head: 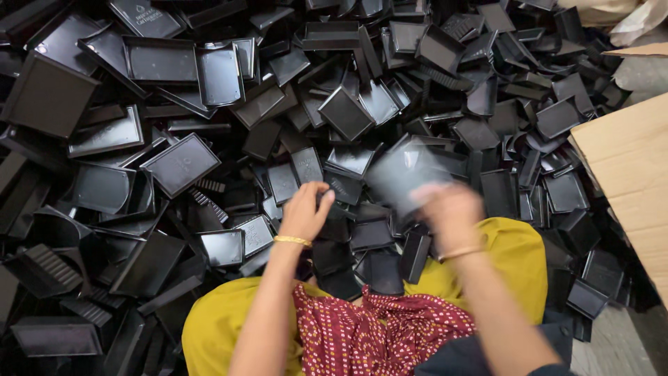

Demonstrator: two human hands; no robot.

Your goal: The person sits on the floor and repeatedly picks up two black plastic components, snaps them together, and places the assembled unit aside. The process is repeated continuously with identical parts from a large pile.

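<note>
L hand (pixel 304 209) reaches into the heap of black plastic trays (pixel 174 163), fingers curled on 1 small tray (pixel 332 224) just right of it. R hand (pixel 449 209), blurred, grips a black tray (pixel 403 174) raised just far-left of it, above the pile.

Trays (pixel 278 125) heaped ahead; cardboard (pixel 626 160) probably right.

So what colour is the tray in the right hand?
Black; the tray in the right hand is blurred in the head view.
</note>
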